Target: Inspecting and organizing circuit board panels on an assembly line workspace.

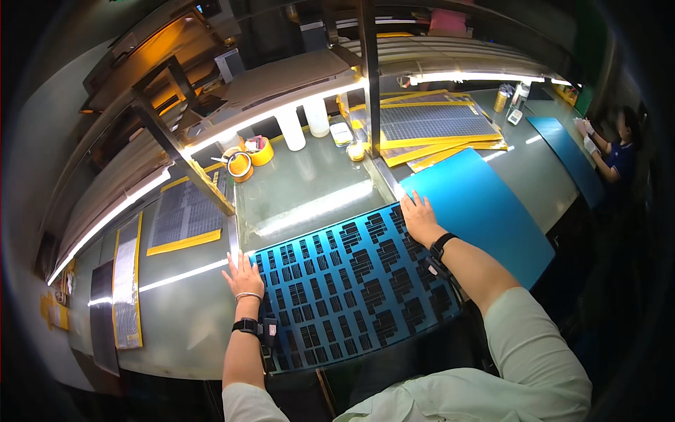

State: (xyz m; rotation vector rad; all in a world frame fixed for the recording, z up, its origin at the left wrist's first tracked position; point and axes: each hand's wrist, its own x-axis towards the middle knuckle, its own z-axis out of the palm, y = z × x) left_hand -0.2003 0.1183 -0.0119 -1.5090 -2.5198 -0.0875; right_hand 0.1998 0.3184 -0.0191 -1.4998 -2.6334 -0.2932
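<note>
A blue sheet (pixel 360 287) printed with rows of black rectangular patterns lies in front of me on a glass-topped table (pixel 295 204). Its near edge reaches toward my body. At the sheet's far left corner rests my left hand (pixel 243 276), fingers stretched out and apart. My right hand (pixel 420 219) lies at the far right corner, its fingers extended over the edge. Neither hand grips anything that I can see. To the right, close to my right hand, is a plain, brighter blue sheet (pixel 478 211).
Yellow-bordered patterned films (pixel 436 125) are stacked at the back right; another film (pixel 186 211) lies left. Tape rolls (pixel 240 166) and white cylinders (pixel 290 128) stand at the back. A metal post (pixel 370 77) rises beyond the sheet. A person (pixel 619 158) works far right.
</note>
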